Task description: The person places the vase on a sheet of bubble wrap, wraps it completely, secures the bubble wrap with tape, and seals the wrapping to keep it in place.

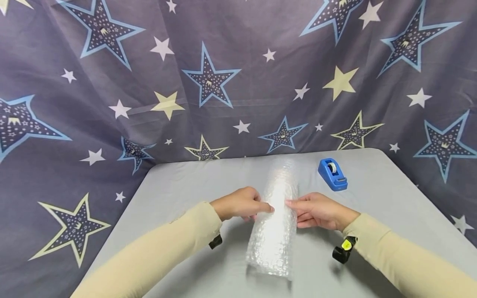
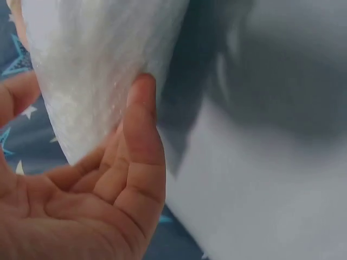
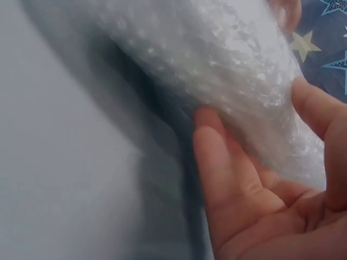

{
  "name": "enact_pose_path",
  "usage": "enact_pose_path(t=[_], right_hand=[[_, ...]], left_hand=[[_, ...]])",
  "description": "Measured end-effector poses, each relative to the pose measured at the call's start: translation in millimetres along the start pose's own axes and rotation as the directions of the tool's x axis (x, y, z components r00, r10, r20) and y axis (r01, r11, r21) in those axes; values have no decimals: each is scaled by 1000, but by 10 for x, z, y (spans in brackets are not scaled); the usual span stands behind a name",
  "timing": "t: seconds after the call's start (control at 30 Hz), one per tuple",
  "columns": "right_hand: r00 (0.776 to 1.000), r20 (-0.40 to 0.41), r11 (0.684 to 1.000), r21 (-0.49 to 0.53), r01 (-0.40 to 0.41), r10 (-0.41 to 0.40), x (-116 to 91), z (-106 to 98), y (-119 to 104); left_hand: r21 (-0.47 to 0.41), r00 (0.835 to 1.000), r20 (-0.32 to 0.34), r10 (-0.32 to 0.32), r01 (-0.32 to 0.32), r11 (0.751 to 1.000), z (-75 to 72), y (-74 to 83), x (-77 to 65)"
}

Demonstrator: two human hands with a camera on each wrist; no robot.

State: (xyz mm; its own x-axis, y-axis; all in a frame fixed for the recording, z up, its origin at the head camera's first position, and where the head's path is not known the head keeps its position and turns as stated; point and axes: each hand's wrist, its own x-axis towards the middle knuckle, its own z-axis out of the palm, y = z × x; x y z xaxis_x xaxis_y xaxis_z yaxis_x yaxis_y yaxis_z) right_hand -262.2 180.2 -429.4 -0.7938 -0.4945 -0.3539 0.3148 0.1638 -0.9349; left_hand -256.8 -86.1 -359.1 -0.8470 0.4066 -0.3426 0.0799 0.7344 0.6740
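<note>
A long roll of clear bubble wrap [image 1: 273,244] lies lengthwise over the middle of the table, its near end slightly raised above a shadow. On its left side my left hand [image 1: 242,205] holds it, thumb on top and fingers at the side and beneath. From the right, my right hand [image 1: 318,211] grips it the same way, thumb on the upper face. In the left wrist view the fingers [image 2: 142,124] touch the wrap's underside. The right wrist view has the wrap [image 3: 217,59] between thumb and fingers. Whether anything is inside the wrap cannot be seen.
A blue tape dispenser [image 1: 333,174] with a roll of tape stands at the back right of the grey-covered table [image 1: 186,178]. A dark star-patterned curtain [image 1: 238,82] hangs behind the table and along both sides.
</note>
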Motion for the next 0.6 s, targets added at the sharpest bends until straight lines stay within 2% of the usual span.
enact_pose_path(t=[0.1, 0.2, 0.47, 0.6], right_hand=[[1000, 5, 1000, -20, -3, 3, 19, -34, 4], [1000, 10, 999, -38, -4, 4, 38, -40, 14], [1000, 17, 997, -72, 20, -19, 125, -11, -19], [1000, 7, 997, -71, 5, -5, 145, -3, -18]], left_hand=[[-83, 999, -16, -31, 29, 996, 75, 9, -53], [-125, 998, -29, -54, 50, 991, 133, 0, -84], [-163, 996, -70, -50, 38, 986, 158, -81, -119], [-166, 997, -66, -39, 28, 986, 156, -112, -102]])
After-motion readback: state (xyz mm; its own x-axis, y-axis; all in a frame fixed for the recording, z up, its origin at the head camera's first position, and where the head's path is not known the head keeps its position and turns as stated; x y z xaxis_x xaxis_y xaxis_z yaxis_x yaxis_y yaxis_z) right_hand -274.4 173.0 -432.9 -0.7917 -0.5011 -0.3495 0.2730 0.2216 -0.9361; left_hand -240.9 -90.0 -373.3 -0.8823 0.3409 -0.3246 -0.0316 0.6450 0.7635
